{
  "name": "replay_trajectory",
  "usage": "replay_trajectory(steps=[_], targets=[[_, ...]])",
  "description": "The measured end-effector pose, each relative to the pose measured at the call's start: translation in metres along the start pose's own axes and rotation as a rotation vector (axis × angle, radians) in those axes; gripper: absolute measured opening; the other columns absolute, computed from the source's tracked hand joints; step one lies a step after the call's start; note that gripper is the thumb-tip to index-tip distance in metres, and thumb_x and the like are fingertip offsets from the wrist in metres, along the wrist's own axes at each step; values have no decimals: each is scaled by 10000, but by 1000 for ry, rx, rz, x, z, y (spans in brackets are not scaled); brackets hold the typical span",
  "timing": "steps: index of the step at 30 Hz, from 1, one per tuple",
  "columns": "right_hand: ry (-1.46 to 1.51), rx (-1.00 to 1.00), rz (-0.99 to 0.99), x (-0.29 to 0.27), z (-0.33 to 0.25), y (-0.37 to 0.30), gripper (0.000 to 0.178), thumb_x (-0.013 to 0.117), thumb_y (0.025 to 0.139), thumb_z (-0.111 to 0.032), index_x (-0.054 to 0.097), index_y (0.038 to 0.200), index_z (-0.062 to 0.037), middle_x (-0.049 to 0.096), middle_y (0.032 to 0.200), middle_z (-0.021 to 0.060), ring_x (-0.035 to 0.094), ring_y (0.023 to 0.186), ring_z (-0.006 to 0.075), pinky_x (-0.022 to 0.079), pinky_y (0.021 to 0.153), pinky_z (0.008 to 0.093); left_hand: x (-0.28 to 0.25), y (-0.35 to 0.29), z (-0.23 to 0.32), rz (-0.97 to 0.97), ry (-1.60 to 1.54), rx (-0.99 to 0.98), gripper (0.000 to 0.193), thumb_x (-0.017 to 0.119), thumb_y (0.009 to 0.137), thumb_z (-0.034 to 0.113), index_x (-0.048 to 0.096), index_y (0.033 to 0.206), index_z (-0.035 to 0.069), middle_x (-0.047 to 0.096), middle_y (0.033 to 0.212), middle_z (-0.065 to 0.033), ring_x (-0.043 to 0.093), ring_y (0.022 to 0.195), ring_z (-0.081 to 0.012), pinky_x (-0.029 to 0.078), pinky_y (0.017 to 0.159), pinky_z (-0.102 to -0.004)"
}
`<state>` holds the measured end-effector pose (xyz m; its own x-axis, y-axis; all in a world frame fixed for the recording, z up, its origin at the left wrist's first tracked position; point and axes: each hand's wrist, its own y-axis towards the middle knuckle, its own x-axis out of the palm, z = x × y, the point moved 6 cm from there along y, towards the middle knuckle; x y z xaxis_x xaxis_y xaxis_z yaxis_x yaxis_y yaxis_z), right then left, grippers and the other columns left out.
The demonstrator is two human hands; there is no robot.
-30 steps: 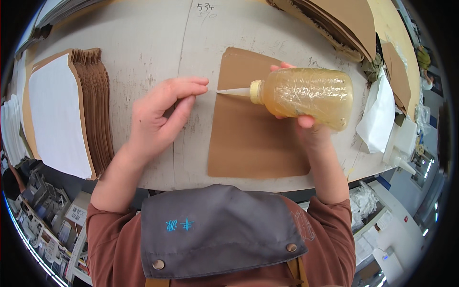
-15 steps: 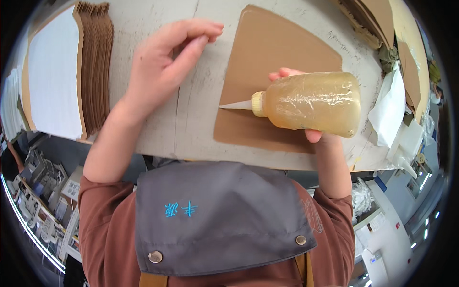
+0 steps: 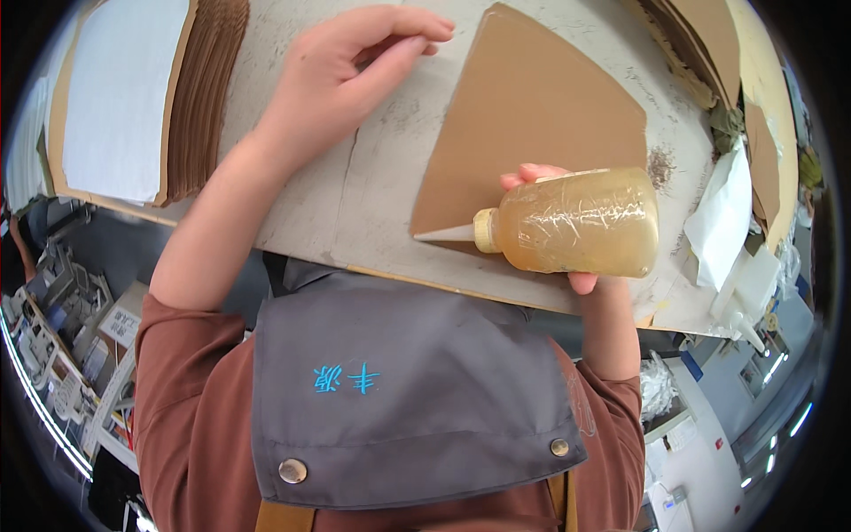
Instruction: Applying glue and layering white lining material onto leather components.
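Observation:
My right hand [image 3: 585, 280] grips a translucent squeeze bottle [image 3: 581, 222] filled with amber liquid, probably glue. The bottle lies almost level, its pale cap and tapered nozzle [image 3: 448, 233] pointing left. Beneath it is a flat brown panel [image 3: 541, 97] with a curved upper right edge; the nozzle tip is over the panel's lower left corner, and whether it touches cannot be told. Most of my right fingers are hidden behind the bottle. Left of the panel, my left hand [image 3: 341, 75] hovers over the table, thumb and fingertips drawn together in a pinch with nothing visible between them.
On the far left of the table [image 3: 310, 213] stands a stack of brown panels [image 3: 206, 106] beside a white sheet [image 3: 115, 97]. Brown pieces [image 3: 700, 44], a crumpled white sheet [image 3: 718, 213] and another nozzle [image 3: 749, 330] are at the right. The table's front edge runs close to my apron.
The view has shifted, so the table looks tilted. My left hand appears further up and right. The bottle sits lower in view, its nozzle still near the panel's lower left corner.

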<state>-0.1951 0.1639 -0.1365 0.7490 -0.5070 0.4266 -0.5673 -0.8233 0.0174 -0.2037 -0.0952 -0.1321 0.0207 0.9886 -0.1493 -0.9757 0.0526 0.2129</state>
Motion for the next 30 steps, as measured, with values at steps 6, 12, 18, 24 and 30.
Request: replay_trajectory(steps=[6, 12, 18, 24, 30], targets=[[-115, -105, 482, -59, -54, -28, 1185, 867, 572, -713, 466, 1456, -34, 410, 1543, 200, 546, 1297, 264, 530, 999, 393, 8, -26, 47, 52, 645, 157, 263, 642, 880, -78, 715, 1111, 25, 731, 1119, -105, 688, 1015, -230, 540, 870, -315], [-302, -287, 869, -132, -117, -66, 1361, 801, 509, -809, 338, 1533, -40, 422, 1538, 174, 538, 1249, 189, 548, 808, 310, 6, -98, 50, 8, 861, -51, 328, 582, 894, -119, 660, 1191, -4, 657, 1284, -167, 616, 1191, -300, 486, 1007, -393], [-390, -235, 818, -174, -124, -80, 1152, 805, 615, -749, 454, 1445, -31, 577, 1396, 165, 649, 1139, 208, 552, 697, 237, 14, -109, 43, 107, 1003, -90, 324, 594, 881, -98, 674, 1180, -1, 679, 1257, -132, 601, 1205, -321, 440, 1064, -421], [-429, -254, 768, -169, -119, -62, 1048, 846, 631, -680, 516, 1384, -30, 601, 1369, 180, 661, 1155, 225, 550, 587, 212, 15, -112, 42, 118, 1049, -113, 289, 595, 899, -94, 679, 1161, -5, 688, 1235, -129, 605, 1194, -318, 445, 1061, -427], [-341, -231, 555, -181, -113, -68, 923, 919, 681, -448, 481, 1392, -56, 547, 1421, 184, 601, 1260, 323, 629, 762, 336, 18, -111, 40, 111, 1071, -93, 267, 603, 908, -93, 685, 1146, -5, 687, 1233, -130, 609, 1184, -312, 461, 1042, -416]])
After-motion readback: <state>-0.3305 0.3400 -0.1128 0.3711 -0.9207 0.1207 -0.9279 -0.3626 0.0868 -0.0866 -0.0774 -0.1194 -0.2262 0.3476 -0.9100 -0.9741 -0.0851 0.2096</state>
